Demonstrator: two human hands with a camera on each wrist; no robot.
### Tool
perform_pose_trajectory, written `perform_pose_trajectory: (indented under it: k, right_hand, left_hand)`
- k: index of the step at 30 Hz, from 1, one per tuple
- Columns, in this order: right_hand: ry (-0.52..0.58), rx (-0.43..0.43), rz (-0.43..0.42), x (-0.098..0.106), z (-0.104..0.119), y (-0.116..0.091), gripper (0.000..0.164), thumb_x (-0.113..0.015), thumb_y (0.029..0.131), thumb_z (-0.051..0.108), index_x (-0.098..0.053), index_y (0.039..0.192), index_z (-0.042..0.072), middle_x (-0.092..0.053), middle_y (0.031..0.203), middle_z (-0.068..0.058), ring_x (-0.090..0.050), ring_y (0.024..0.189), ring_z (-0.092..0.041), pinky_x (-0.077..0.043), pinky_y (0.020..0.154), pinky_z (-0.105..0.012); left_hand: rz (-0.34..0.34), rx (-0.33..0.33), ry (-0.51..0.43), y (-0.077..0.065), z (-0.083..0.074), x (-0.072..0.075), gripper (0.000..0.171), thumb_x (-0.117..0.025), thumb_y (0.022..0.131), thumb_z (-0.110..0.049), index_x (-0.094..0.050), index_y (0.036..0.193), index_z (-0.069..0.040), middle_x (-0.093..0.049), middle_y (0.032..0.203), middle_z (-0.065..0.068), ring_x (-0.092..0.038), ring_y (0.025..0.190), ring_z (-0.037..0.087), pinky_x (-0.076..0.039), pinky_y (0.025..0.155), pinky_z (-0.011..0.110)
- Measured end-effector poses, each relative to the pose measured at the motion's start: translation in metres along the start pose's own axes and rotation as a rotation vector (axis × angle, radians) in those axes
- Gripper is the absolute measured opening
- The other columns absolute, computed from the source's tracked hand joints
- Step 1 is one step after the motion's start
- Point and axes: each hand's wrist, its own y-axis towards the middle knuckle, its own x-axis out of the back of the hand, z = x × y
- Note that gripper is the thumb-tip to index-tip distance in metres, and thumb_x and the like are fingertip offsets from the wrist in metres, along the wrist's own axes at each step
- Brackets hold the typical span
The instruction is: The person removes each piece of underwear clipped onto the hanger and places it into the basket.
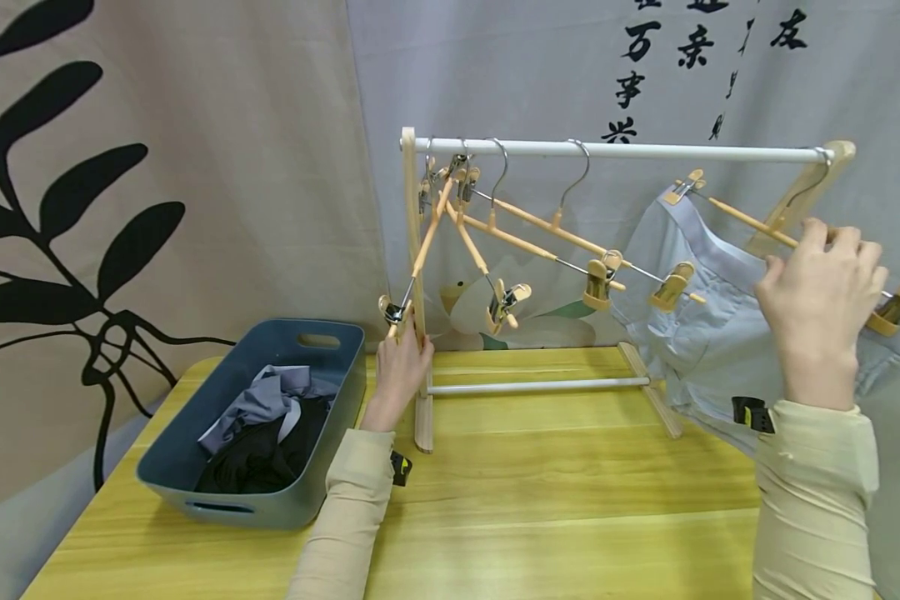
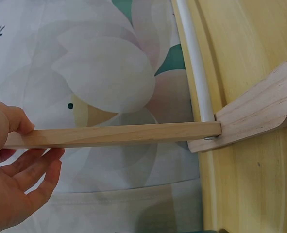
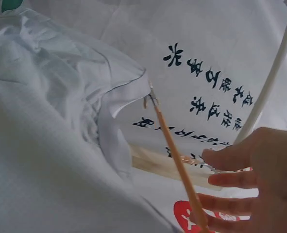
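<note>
At the left end of a small wooden clothes rack, my left hand [image 1: 401, 367] grips the upright post [image 2: 124, 136], thumb on one side and fingers on the other. My right hand [image 1: 821, 312] is at the bar of a clip hanger [image 1: 750, 222] at the rack's right end. In the right wrist view its thumb is apart from the bar and its fingertips are right at it. This hanger hooks over the white rail [image 1: 645, 151] and carries light blue pants [image 1: 708, 308], clipped at the waistband. My right hand covers part of the hanger and pants in the head view.
Several bare clip hangers [image 1: 528, 246] crowd the rail's left part, their clips sticking out forward. A blue-grey basket [image 1: 157, 458] with a bluish garment [image 1: 266, 404] and a black one [image 1: 251, 462] stands left on the wooden table [image 1: 570, 517]. A printed curtain [image 1: 270, 167] hangs behind.
</note>
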Motion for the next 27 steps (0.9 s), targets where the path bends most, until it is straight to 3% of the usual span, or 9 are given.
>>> perform_pose_trajectory:
  k: [6,14,27]
  right_hand:
    - [-0.031,-0.034,0.043,-0.006,-0.005,0.003,0.046,-0.044,0.089,0.016,-0.039,0.126,-0.012,-0.041,0.121,-0.039,-0.035,0.107,-0.059,-0.025,0.087,-0.063]
    - [-0.001,-0.104,-0.065,-0.01,-0.005,0.005,0.036,-0.038,0.087,0.008,-0.056,0.115,-0.006,-0.052,0.111,-0.032,-0.044,0.101,-0.056,-0.033,0.081,-0.066]
    - [0.079,-0.056,-0.218,-0.019,-0.007,0.005,0.034,-0.04,0.083,0.004,-0.064,0.104,-0.008,-0.057,0.099,-0.032,-0.047,0.093,-0.055,-0.033,0.077,-0.064]
  left_hand:
    - [-0.001,0.005,-0.008,0.0,0.001,-0.001,0.059,-0.056,0.086,-0.017,-0.035,0.139,0.001,-0.054,0.061,0.011,-0.04,0.044,0.022,-0.032,0.042,0.03]
    - [0.009,0.004,-0.022,0.0,0.0,0.0,0.06,-0.056,0.086,-0.017,-0.034,0.139,0.001,-0.049,0.054,0.008,-0.037,0.042,0.02,-0.028,0.041,0.027]
    - [0.012,0.005,-0.029,0.001,0.001,0.0,0.061,-0.057,0.086,-0.016,-0.033,0.139,0.001,-0.048,0.052,0.008,-0.036,0.041,0.019,-0.027,0.04,0.026]
